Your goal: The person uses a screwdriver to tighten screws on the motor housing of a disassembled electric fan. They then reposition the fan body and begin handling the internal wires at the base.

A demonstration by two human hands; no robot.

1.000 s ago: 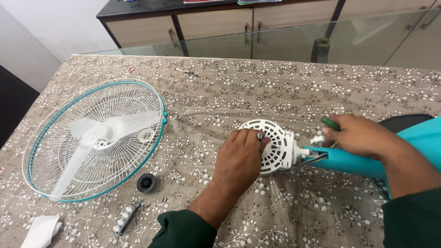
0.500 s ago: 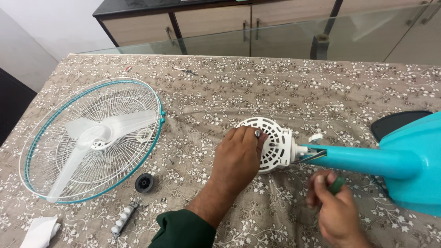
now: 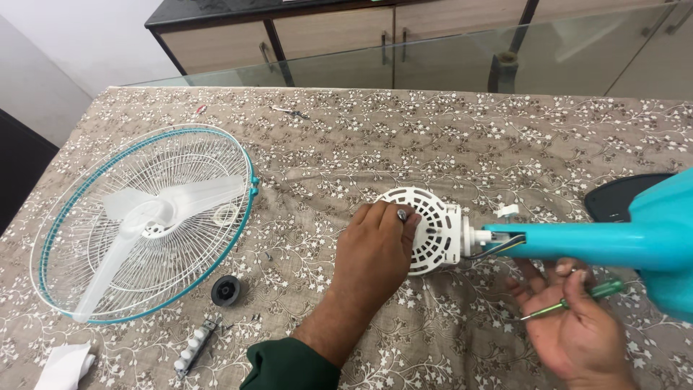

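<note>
My left hand (image 3: 375, 253) rests flat on the white vented motor housing (image 3: 433, 227) of a fan lying on its side on the table. A teal neck (image 3: 577, 242) joins the housing to the teal base (image 3: 668, 245) at the right. Below the neck, my right hand (image 3: 574, 328) is palm up and holds a green-handled screwdriver (image 3: 577, 300) loosely across its fingers. A white part (image 3: 507, 211) lies just behind the neck.
A teal-rimmed wire fan guard (image 3: 86, 289) with a white blade (image 3: 155, 213) inside lies at the left. Near the front edge sit a black round cap (image 3: 226, 290), a switch strip (image 3: 193, 347) and a white cloth (image 3: 65, 365). A floral cloth (image 3: 433, 137) covers the table.
My right hand has left the top of the teal neck with the screwdriver and dropped below it, turning palm up. My left hand has stayed on the motor housing.
</note>
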